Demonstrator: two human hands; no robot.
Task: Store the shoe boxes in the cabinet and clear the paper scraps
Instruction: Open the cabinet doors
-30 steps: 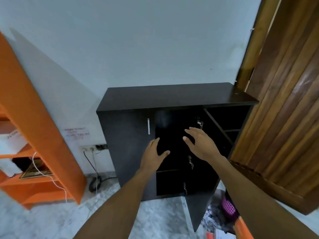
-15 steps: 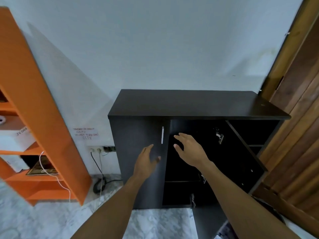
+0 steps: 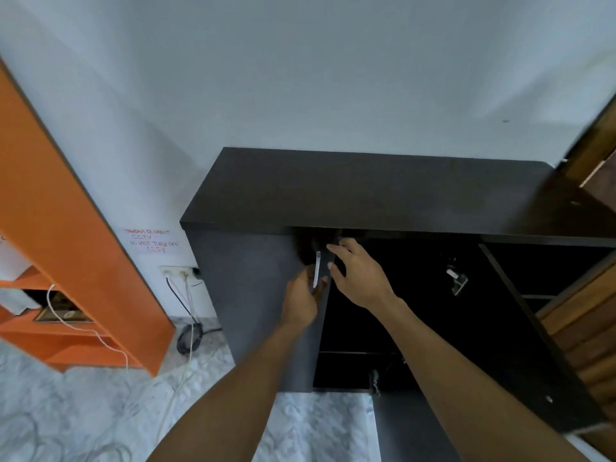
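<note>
cabinet point(image 3: 366, 191): dark, low, against the white wall; right side stands open, interior black, with a shelf line low down.
left door point(image 3: 253, 295): closed or nearly so, can't tell which; silver handle point(image 3: 317, 269) near its right edge.
left hand point(image 3: 301, 300): at the handle, fingers curled loosely around its lower end; firm grip or not, can't tell.
right hand point(image 3: 361, 275): at the door's inner edge, just right of the handle; fingers spread, holding nothing.
shoe boxes / paper scraps: can't see any.
hinge hardware point(image 3: 457, 278): metal, inside the open compartment.
orange shelf point(image 3: 66, 228): far left, well apart from the cabinet.
wall socket point(image 3: 178, 271): between shelf and cabinet, cables down to the marble floor point(image 3: 83, 411).
handwritten note point(image 3: 151, 241): on the wall above the socket.
</note>
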